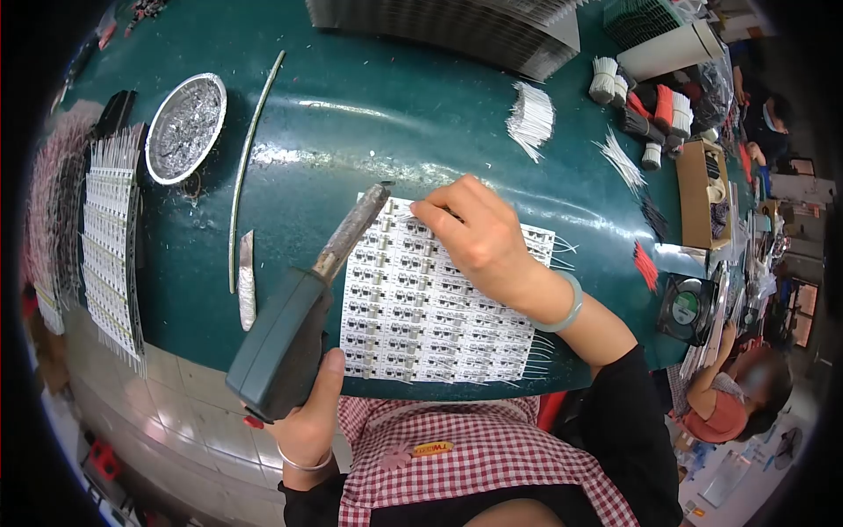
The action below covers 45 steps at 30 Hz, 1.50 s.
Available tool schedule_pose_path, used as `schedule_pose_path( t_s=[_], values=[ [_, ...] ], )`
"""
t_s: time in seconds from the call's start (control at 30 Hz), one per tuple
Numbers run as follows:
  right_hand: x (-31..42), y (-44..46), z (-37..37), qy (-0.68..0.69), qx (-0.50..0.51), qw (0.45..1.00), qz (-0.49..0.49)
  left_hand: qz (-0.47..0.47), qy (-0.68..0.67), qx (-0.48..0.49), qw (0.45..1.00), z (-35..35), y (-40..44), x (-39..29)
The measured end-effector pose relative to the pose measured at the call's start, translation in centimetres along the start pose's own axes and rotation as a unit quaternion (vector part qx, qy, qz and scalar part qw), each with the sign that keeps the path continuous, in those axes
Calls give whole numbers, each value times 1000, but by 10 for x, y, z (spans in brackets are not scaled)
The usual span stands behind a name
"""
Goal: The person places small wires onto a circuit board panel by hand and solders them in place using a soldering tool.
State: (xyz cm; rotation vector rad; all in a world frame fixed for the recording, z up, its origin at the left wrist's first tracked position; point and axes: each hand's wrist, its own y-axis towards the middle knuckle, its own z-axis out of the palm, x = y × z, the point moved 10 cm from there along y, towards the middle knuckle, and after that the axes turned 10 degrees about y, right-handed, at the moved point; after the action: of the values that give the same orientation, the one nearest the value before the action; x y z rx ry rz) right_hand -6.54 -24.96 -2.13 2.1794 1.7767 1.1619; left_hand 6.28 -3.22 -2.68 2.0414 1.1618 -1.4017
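Left grip (309,423) wrapped round soldering gun (283,342); right grip (479,230) pinched, seemingly on a thin wire (406,214) — hard to tell — over the white board (421,321), which lies on green surface (307,176); probably light, stiff, fragile, best held by edges.

Tilted green soldering gun (288,329), flat white circuit panel (421,321)

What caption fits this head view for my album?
Left hand holds a soldering gun; right hand is over a white board.
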Motion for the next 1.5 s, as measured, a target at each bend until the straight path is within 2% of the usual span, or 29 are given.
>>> schedule_pose_path(
  t_s=[0.17, 0.27, 0.4, 0.57, 0.67, 0.77, 0.87, 0.97, 1.07, 1.17, 1.27, 1.37, 1.5],
  values=[
    [2, 2, 1, 6, 0, 1000, -13, -61, 46, 19, 997, 5, 1, 5],
    [3, 2, 2, 4, 2, 1000, -24, -39, 73, 9, 997, 5, 2, 9],
    [4, 3, 3, 0, 8, 1000, -25, 58, 124, 42, 990, 9, 0, 7],
    [4, 3, 5, 2, 6, 1000, -25, 131, 180, 18, 975, 12, 2, -16],
    [3, 2, 5, 2, 5, 1000, -26, 57, 101, 65, 991, 16, 7, -9],
    [3, 3, 6, 0, 5, 1000, -26, 100, 124, 31, 987, 17, 8, -15],
    [3, 3, 6, 3, 3, 1000, -25, 121, 145, 39, 981, 17, 10, -25],
    [3, 2, 6, 2, 3, 1000, -27, 108, 154, 52, 981, 18, 11, -24],
    [3, 2, 6, -1, 5, 1000, -25, 155, 234, 42, 959, 15, 5, -25],
    [3, 2, 6, -5, 4, 1000, -27, 55, 154, -4, 987, 3, -2, 4],
    [4, 2, 7, -9, 2, 999, -30, 7, 102, 23, 994, 3, -3, 10],
    [6, 4, 5, -19, -2, 999, -37, 54, 126, 13, 991, 3, -2, -5],
    [16, 6, -5, -27, -13, 998, -51, 61, 144, -13, 988, 0, 0, -10]
  ],
)
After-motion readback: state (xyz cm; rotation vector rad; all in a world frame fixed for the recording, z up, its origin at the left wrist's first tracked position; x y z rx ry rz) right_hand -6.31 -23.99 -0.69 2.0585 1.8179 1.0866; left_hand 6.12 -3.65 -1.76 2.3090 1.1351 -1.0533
